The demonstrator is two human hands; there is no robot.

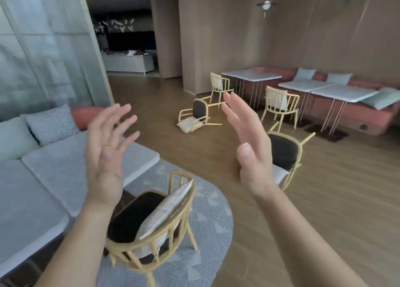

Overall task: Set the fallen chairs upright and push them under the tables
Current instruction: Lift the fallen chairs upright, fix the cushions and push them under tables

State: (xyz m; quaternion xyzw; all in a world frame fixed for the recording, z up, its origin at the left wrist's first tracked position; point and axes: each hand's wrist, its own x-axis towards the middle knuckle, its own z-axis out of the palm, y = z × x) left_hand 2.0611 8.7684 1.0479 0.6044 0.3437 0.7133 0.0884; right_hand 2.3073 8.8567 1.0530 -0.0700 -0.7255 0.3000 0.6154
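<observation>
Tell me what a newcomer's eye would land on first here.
Two bare open hands, the left hand and right hand, are raised mid-frame, holding nothing. Beyond them, a tan metal-frame chair with a dark seat lies toppled on the wooden floor, short of the white-topped tables at right.

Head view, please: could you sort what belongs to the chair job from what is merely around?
Job: fallen chair on the floor; tipped chair behind the right hand; near chair; white tables; open left hand; open right hand.

Not job: grey sofa; patterned rug; red bench.
</observation>
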